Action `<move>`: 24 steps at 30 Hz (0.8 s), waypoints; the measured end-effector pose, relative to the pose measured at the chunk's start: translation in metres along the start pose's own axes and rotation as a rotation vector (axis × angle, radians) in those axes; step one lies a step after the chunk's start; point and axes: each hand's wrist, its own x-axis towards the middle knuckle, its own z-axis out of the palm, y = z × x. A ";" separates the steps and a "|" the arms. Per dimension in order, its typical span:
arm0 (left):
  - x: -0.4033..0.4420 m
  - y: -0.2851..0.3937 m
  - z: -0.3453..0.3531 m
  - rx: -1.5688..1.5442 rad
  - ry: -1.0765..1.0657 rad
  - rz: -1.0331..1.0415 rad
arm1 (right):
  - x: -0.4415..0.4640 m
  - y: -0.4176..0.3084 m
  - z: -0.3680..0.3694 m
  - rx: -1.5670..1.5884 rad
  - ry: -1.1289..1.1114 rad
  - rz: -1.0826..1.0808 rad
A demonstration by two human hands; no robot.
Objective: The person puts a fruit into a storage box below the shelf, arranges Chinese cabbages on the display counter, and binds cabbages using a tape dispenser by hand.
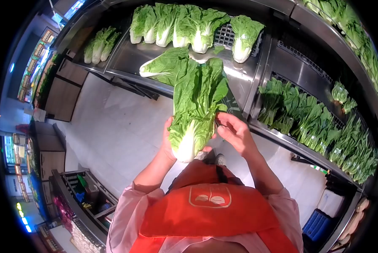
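Observation:
A leafy Chinese cabbage (193, 105) with a thick white base is held in front of my body, its base toward me and its leaves pointing away. My left hand (168, 141) wraps around and under the base end, with some fingertips showing on the far side. At the right edge of the leaves, my right hand (234, 131) has its fingers bent and its thumb closed in against the outer leaf. Just beyond, another Chinese cabbage (161, 67) lies on its side on the metal counter (126, 61), partly hidden by the held one.
Several Chinese cabbages (166, 25) stand in a row at the counter's back, with one cabbage (243, 38) apart on a black crate (225, 36). Bundled greens (311, 118) fill the right shelf. Smaller cabbages (100, 46) lie far left. A blue crate (316, 224) sits lower right.

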 end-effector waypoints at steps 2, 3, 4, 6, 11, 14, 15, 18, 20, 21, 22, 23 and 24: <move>0.005 -0.005 0.004 -0.159 -0.003 -0.110 | 0.003 -0.005 0.012 0.081 0.032 0.010; 0.009 -0.006 0.004 -0.234 -0.006 -0.172 | 0.004 -0.014 0.017 0.090 0.075 0.021; 0.011 -0.007 0.000 -0.306 -0.046 -0.239 | 0.007 -0.007 0.014 0.053 0.112 0.015; 0.010 -0.004 -0.021 -0.402 -0.156 -0.321 | 0.014 0.005 0.009 0.065 0.187 0.018; 0.014 0.022 -0.037 -0.329 -0.163 -0.228 | 0.018 0.018 -0.029 -0.458 0.450 -0.047; 0.029 0.056 -0.032 -0.171 -0.111 -0.191 | 0.028 0.035 -0.059 -1.111 0.438 0.084; 0.034 0.066 -0.034 -0.128 -0.108 -0.189 | 0.029 0.037 -0.057 -1.127 0.449 0.105; 0.049 0.083 -0.033 -0.082 -0.059 -0.199 | 0.025 0.053 -0.053 -1.170 0.480 0.104; 0.060 0.089 -0.039 -0.040 -0.044 -0.219 | 0.025 0.062 -0.053 -1.186 0.508 0.005; 0.066 0.090 -0.039 -0.016 -0.038 -0.229 | 0.027 0.062 -0.055 -0.996 0.465 0.081; 0.071 0.089 -0.036 0.011 -0.063 -0.244 | 0.029 0.059 -0.057 -0.807 0.420 0.155; 0.074 0.091 -0.036 0.043 -0.039 -0.256 | 0.030 0.056 -0.057 -0.619 0.372 0.227; 0.078 0.091 -0.037 0.075 -0.016 -0.266 | 0.026 0.054 -0.051 -0.665 0.486 0.056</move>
